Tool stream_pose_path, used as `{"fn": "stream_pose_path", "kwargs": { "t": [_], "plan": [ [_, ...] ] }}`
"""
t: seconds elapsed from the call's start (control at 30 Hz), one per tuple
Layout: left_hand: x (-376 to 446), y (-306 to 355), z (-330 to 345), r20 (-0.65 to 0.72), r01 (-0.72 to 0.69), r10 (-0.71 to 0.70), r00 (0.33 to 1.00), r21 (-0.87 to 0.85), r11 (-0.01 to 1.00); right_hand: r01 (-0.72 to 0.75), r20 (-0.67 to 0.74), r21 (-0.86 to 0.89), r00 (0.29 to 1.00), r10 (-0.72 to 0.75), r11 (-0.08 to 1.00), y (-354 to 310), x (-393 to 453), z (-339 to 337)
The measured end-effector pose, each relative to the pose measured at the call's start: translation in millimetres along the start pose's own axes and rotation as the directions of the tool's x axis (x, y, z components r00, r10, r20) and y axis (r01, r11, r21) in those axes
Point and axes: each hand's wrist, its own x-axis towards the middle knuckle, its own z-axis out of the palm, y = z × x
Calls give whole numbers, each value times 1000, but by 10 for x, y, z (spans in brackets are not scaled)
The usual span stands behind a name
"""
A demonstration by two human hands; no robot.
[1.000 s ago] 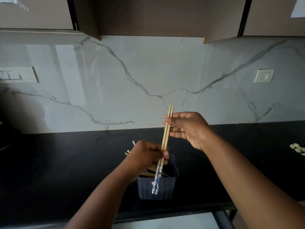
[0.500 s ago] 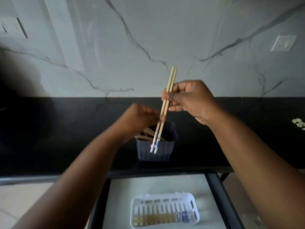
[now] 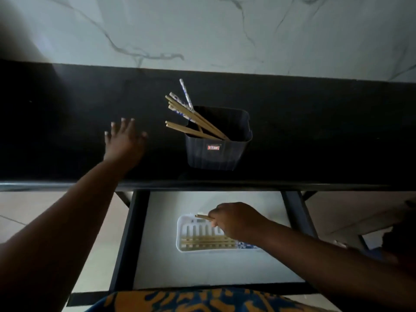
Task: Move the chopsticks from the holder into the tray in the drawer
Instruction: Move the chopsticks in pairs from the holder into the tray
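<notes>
A dark blue holder (image 3: pixel 217 149) stands on the black counter with several chopsticks (image 3: pixel 191 118) leaning out to its left. Below, the open drawer (image 3: pixel 162 244) contains a white slotted tray (image 3: pixel 182 235) with chopsticks (image 3: pixel 207 241) lying along its near side. My right hand (image 3: pixel 234 221) is over the tray, shut on a pair of chopsticks (image 3: pixel 203 217) whose tips stick out to the left. Fingers spread, my left hand (image 3: pixel 123 140) rests flat on the counter left of the holder and holds nothing.
A marble backsplash (image 3: pixel 202 30) rises behind the black counter (image 3: pixel 315 131). The drawer's dark frame (image 3: pixel 126 244) borders a pale liner. Tiled floor (image 3: pixel 33 210) shows to the left. My patterned clothing (image 3: pixel 191 300) is at the bottom edge.
My right hand carried the pair of chopsticks down from above the holder to the tray in the drawer. My left hand let go and moved left onto the counter. The view tilted down.
</notes>
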Motion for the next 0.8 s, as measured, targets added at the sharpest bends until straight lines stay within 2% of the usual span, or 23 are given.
{"fn": "stream_pose_path", "kwargs": {
  "t": [0.07,0.13,0.37,0.6,0.67,0.8],
  "plan": [
    [-94,21,297,145,-44,18,989,178,983,0,29,-69,1000,2,998,45,68,210],
    [-161,51,510,200,-131,85,976,227,965,-3,44,-132,999,9,991,53,147,360],
    [-146,-21,582,152,-189,155,976,243,952,-53,93,-252,993,79,966,-74,396,582],
    [-134,-40,583,130,-187,161,978,217,958,-83,141,-270,982,125,959,-148,535,659],
    [-137,-38,590,124,-187,163,979,217,958,-107,86,-287,987,137,952,-143,558,621],
    [-137,-35,594,117,-187,164,979,219,958,-120,161,-247,973,163,962,-8,583,701]
  ]
}}
